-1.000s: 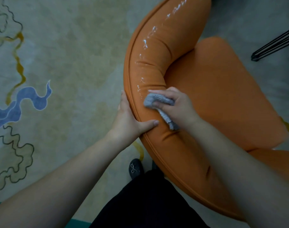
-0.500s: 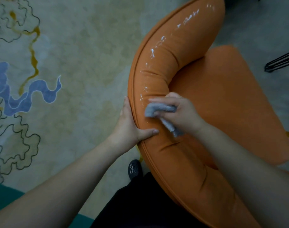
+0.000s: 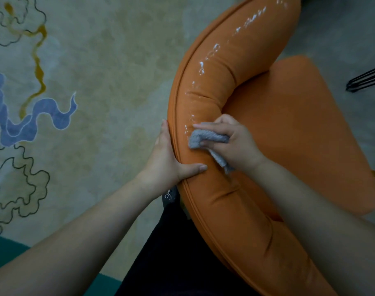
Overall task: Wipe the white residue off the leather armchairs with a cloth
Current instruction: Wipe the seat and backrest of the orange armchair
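The right hand (image 3: 235, 144) holds a bunched grey cloth (image 3: 205, 141), fingers curled over it and thumb tucked under, and presses it onto the padded top of the orange leather armchair (image 3: 289, 129). A loose tail of the cloth hangs out below the heel of that hand, toward the wrist. Just beyond the fingertips, smears and dots of white residue (image 3: 214, 50) run along the curved backrest away from the hand, the nearest specks touching the far edge of the cloth. The stretch of backrest on the wrist side of the hand, toward the person, shows plain orange leather with creases.

The left hand (image 3: 169, 161) sits just beside the right one, on the outer side of the backrest. Its fingers lie fairly straight along the piped outer edge while the thumb reaches over the top of the padding, its tip close to the cloth's hanging tail; so the hand clasps the backrest rim.

Beyond the left hand lies a pale rug (image 3: 86, 71) with blue and ochre wavy lines. Beneath the forearms, dark clothing and a dark shoe (image 3: 169, 195) show. Far past the right hand, thin black metal legs (image 3: 366, 80) stand on the floor.
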A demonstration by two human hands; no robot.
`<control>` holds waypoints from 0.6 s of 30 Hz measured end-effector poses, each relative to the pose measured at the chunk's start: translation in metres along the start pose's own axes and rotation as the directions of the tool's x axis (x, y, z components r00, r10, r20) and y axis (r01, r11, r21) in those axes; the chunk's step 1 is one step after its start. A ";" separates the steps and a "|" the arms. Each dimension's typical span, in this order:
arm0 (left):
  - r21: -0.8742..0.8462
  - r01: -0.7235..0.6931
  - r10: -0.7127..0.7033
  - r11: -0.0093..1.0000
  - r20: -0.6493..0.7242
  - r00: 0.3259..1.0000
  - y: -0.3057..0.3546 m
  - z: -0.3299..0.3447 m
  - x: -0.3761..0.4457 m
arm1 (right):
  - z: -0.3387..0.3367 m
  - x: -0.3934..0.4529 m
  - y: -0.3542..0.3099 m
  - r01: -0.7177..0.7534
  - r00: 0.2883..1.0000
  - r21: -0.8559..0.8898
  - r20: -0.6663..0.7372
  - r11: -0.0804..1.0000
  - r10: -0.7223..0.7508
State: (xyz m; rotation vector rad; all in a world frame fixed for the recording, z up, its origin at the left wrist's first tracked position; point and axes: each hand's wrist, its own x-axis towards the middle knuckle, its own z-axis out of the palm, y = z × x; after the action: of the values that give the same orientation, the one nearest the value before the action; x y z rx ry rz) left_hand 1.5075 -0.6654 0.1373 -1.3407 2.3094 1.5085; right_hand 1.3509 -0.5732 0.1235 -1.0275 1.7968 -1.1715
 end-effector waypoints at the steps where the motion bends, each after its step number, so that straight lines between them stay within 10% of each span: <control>1: 0.002 -0.001 0.001 1.000 -0.004 1.000 0.000 -0.001 0.002 | -0.001 0.003 0.001 -0.019 0.999 0.023 -0.041 1.000 0.020; 18: -0.038 0.005 -0.006 0.999 -0.044 0.999 0.004 0.002 0.018 | 0.012 0.045 0.000 0.128 0.974 -0.163 -0.163 0.978 -0.155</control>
State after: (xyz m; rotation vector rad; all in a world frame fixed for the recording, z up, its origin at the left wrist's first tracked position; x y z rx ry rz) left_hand 1.4927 -0.6739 0.1304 -1.4022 2.3119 1.5447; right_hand 1.3433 -0.6178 0.1125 -1.1889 2.0023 -1.2601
